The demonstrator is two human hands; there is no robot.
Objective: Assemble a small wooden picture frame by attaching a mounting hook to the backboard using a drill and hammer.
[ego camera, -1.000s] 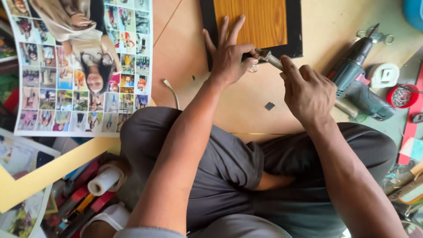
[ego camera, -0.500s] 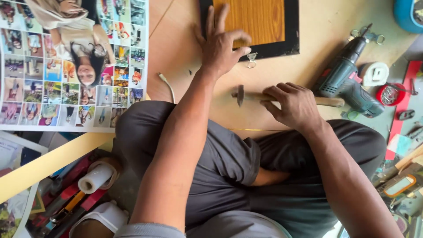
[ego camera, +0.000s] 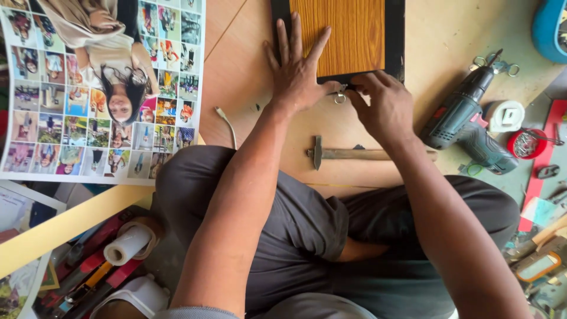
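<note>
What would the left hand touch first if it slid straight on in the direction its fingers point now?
The left hand lies flat, fingers pointing up the picture. Its fingertips already rest on the wood-grain panel of the black frame, so it would probably only slide further over that panel.

**What you can't see here**

Your framed wood panel (ego camera: 339, 35) is cut off by the top edge; upper part not visible. Small metal ring hanger (ego camera: 341, 96) at its lower edge is mostly covered by your right hand (ego camera: 384, 106) and left hand (ego camera: 298, 77), too small to tell how it's fixed. Hammer (ego camera: 354, 154) handle end is hidden behind your right forearm. Blue object (ego camera: 549, 26), upper right, is cropped by the frame. Tools at lower right and lower left are blurred and cropped, can't ID them.
</note>
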